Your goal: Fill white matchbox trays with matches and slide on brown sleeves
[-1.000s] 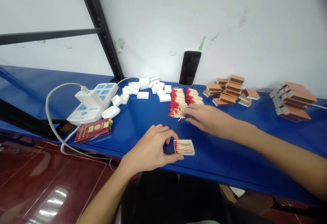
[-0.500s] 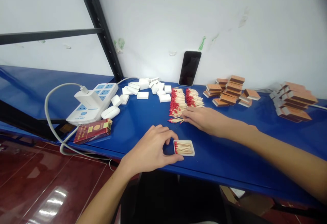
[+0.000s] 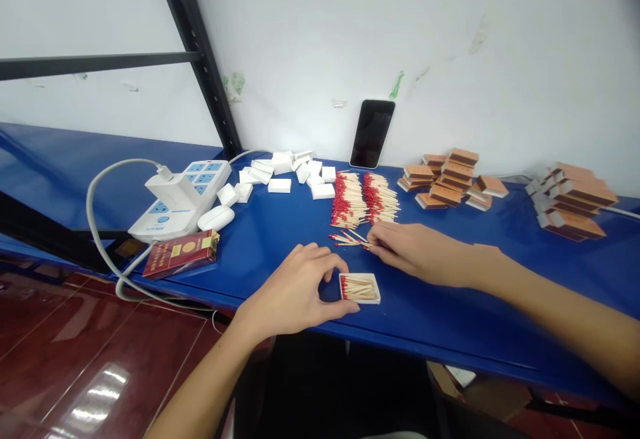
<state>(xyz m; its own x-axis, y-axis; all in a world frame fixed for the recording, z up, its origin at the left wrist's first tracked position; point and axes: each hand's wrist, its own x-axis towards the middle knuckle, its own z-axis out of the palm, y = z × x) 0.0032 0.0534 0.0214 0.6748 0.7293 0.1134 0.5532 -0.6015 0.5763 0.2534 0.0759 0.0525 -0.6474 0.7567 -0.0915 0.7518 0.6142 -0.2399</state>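
Observation:
My left hand is curled at the left end of a small white matchbox tray, its index finger at the far corner and its thumb along the near side. Inside the tray lie several red-tipped matches, heads to the left. My right hand pinches at matches on the blue tabletop, fingertips closed on their right ends. A few loose matches lie just left of those fingertips. Behind them, two rows of matches are stacked side by side.
White matchbox pieces lie at the back left. Brown matchbox sleeves are piled at the back right, with another stack farther right. A phone leans on the wall. A power strip and red packet sit left.
My right hand has moved slightly right and toward me, pulling matches away from the front of the rows. My left hand and the tray stay in place.

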